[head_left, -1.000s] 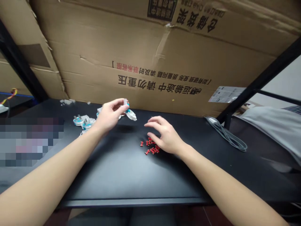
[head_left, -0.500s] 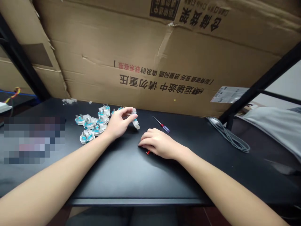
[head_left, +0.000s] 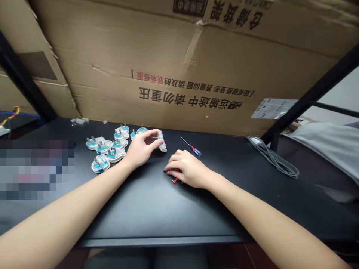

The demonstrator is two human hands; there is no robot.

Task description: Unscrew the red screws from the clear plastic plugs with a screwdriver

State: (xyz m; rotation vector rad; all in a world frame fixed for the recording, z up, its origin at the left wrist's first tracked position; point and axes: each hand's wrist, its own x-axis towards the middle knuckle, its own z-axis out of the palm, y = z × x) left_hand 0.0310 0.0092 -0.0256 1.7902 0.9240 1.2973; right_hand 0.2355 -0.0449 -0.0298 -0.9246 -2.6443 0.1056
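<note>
My left hand [head_left: 141, 149] pinches a clear plastic plug [head_left: 162, 142] with blue inside, held on edge between thumb and fingers just above the table. Beside that wrist, several similar clear-and-blue plugs [head_left: 104, 146] lie with metal pins pointing up. My right hand [head_left: 187, 168] rests low on the table, its fingers curled down together over small red parts [head_left: 175, 181]. What sits between those fingertips is hidden. A screwdriver [head_left: 195, 150] with a purple-and-red handle lies just beyond my right hand.
A large cardboard sheet [head_left: 157, 56] stands behind the black table [head_left: 146, 213]. A coiled grey cable [head_left: 276, 162] lies at the right. Small clear pieces [head_left: 80, 121] sit at the back left. Grey cloth [head_left: 322, 144] hangs beyond the right edge.
My left hand keeps hold of the plug, which is turned slightly. The right fingers have shifted a little, so more of the red parts shows. The view has moved slightly.
</note>
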